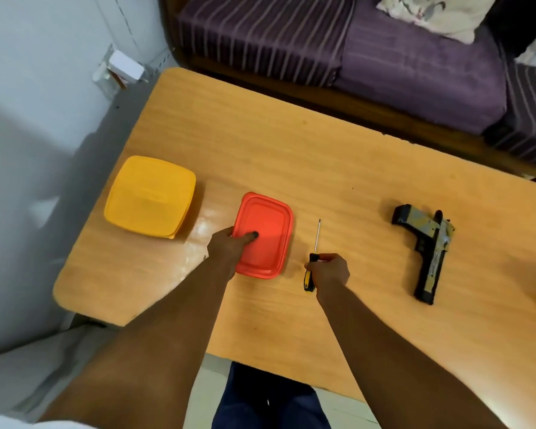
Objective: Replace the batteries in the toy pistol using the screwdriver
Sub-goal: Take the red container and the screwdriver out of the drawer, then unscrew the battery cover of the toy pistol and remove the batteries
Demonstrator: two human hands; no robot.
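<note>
Task barely begun: our right hand (328, 270) grasps the screwdriver (312, 258) mid-table, left hand (229, 246) grips the red box (263, 236), toy pistol (427, 252) lies untouched toward the table's right edge.

On the bench (322, 150) lie two lidded boxes, one yellow box (150, 196) and one red box (263, 236) just right of it. One screwdriver (311, 264) and one toy pistol (427, 249) lie beyond the red box. Two hands: left hand (228, 249), right hand (330, 270).
</note>
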